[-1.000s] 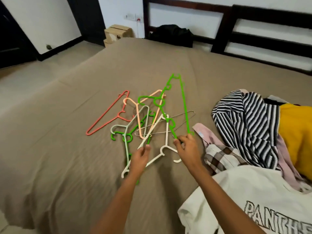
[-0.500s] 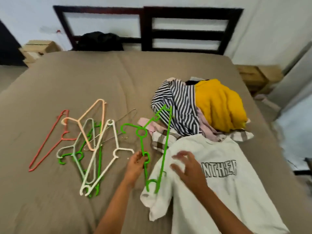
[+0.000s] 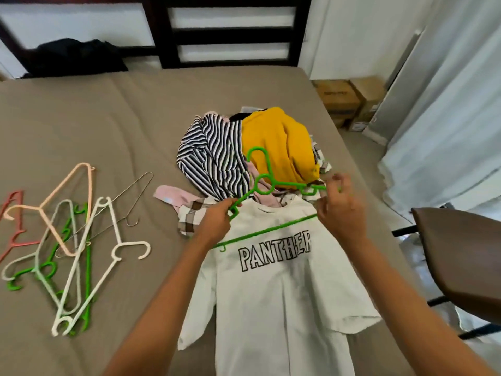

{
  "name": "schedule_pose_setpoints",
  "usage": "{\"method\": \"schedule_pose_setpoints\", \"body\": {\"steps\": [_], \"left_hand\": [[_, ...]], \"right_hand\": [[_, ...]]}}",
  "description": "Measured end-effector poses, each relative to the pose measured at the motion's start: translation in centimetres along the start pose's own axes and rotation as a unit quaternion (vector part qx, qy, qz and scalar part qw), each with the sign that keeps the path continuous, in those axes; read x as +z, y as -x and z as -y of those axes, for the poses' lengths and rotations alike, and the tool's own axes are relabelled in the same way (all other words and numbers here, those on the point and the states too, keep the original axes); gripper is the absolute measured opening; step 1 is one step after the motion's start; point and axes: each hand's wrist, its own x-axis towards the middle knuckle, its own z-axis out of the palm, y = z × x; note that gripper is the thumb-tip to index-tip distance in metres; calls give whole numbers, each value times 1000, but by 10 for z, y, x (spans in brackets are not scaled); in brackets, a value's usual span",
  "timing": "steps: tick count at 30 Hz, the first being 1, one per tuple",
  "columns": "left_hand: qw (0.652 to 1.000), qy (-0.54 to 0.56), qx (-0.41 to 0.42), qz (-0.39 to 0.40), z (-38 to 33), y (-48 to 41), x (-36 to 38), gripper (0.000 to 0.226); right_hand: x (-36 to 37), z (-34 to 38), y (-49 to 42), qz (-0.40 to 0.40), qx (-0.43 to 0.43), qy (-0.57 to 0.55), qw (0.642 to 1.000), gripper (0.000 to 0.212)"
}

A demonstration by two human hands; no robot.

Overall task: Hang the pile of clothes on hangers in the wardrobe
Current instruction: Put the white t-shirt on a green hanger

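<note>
A white T-shirt [image 3: 279,289] printed PANTHER lies flat on the bed, collar away from me. Above its chest I hold a green hanger [image 3: 267,185], hook pointing away. My left hand [image 3: 215,222] grips the hanger's left shoulder. My right hand [image 3: 339,206] pinches its right end with curled fingers. Behind the shirt sits the clothes pile: a yellow garment [image 3: 279,142], a black-and-white striped one [image 3: 214,158], and pink and checked pieces. Several spare hangers [image 3: 70,248] lie in a heap at the left.
The brown bed [image 3: 95,126] fills the view, its dark headboard [image 3: 230,31] at the back with a black garment [image 3: 73,57] beside it. Cardboard boxes [image 3: 349,101] and a white curtain [image 3: 447,118] stand right of the bed. A brown chair seat [image 3: 461,256] juts in at right.
I turned from the hanger heap to the clothes. The green hanger went from the heap to above the white T-shirt, and my right hand, free half a second ago, now holds its right end.
</note>
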Motion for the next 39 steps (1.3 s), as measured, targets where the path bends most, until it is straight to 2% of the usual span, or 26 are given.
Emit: {"method": "schedule_pose_setpoints", "body": {"steps": [1,2,3,4,6,7,8,10,12,13,15,18,20,25,28,36,39], "left_hand": [[999,-30,15,11,-6,-6,4,50],[998,-54,32,26,-9,-13,9,52],[996,-74,41,41,-11,-20,15,53],[994,-89,48,51,-12,-27,21,55],[992,-103,48,60,-14,-40,33,58],[991,-107,42,63,-16,-45,38,57],[992,-103,38,67,-17,-50,43,54],[997,-44,39,59,-18,-54,53,39],[999,16,28,-4,-14,-57,61,27],[998,28,5,-48,-10,-58,65,28],[993,34,-54,-101,2,-61,73,28],[989,0,-103,-103,15,-64,85,22],[985,-32,-127,-114,16,-67,91,22],[958,-109,-234,-125,0,-80,102,43],[949,-89,-273,-129,-3,-85,105,33],[959,18,-238,-155,2,-81,98,7],[961,21,-224,-160,0,-78,93,13]], "right_hand": [[3,-9,-1,-44,-13,43,998,47],[7,-16,-6,-55,-25,73,995,51],[12,-21,-12,-17,-33,82,996,52],[17,-24,-21,72,-41,74,994,46],[30,-34,-31,276,-86,23,957,27],[33,-39,-33,354,-80,-44,931,21],[35,-45,-33,388,-54,-111,913,17],[43,-61,-33,347,-4,-160,924,14],[56,-82,-35,273,10,-135,953,20],[61,-92,-36,247,15,-117,962,23],[63,-109,-38,188,24,-95,977,21],[62,-128,-37,64,2,-63,996,14],[65,-136,-36,10,-24,-48,999,25],[73,-146,-38,-22,-12,-55,998,34],[78,-148,-38,-24,-21,-47,998,29],[88,-127,-38,-7,-50,-76,996,24],[95,-117,-39,25,-68,-97,993,11]]}}
